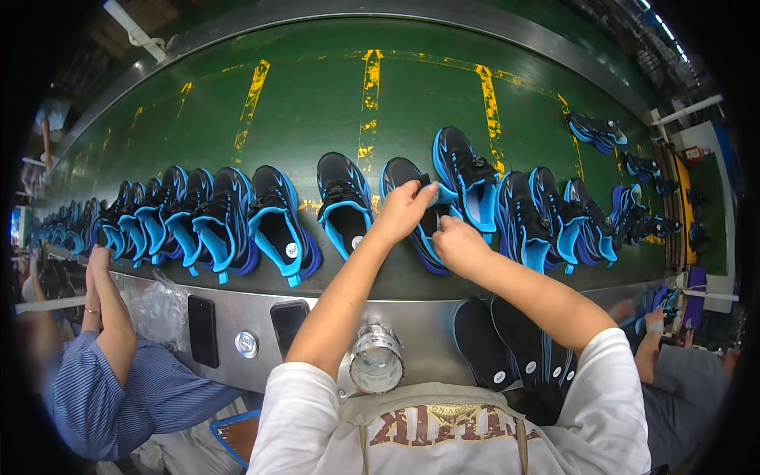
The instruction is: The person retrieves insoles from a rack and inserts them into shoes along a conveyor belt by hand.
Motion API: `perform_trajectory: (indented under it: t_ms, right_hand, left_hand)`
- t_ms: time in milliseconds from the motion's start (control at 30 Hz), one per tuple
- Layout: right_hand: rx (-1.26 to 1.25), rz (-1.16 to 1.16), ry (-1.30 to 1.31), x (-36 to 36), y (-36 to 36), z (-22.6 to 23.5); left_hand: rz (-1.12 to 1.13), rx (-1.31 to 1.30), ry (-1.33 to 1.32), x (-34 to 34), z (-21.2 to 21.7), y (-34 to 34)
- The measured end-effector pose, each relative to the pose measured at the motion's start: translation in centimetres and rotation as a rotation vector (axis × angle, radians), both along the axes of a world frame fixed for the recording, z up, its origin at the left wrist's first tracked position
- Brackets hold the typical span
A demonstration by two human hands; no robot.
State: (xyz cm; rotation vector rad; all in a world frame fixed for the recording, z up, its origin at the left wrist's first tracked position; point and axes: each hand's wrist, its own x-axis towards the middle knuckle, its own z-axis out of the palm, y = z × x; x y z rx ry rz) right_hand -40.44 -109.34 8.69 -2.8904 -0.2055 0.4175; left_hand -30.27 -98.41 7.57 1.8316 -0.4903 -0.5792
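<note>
Right now, both hands are at the black-and-blue shoe (400,169): the left hand (405,209) pinches its upper near the tongue; the right hand (463,245) has fingertips at its opening, their grip impossible to tell. The shoe lies straight ahead, long axis running away, toe outward, right hand nearer its heel. A neighbouring shoe (453,146) crowds its right, another shoe (336,169) leaves a gap left; the green surface (317,103) gives room beyond its toe, the steel ledge (423,317) edges its heel side.
</note>
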Motion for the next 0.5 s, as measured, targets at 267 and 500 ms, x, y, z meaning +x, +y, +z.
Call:
perform_trajectory:
  t_ms: [267,500]
  right_hand:
    - [-0.124,0.06,0.172,2.7,0.1,-0.9]
    - [-0.433,0.338,0.612,4.5,0.3,-0.4]
  left_hand:
    - [-0.013,0.056,0.005,1.0,-1.1,0.3]
    - [-0.036,0.001,0.048,1.1,-1.3,0.2]
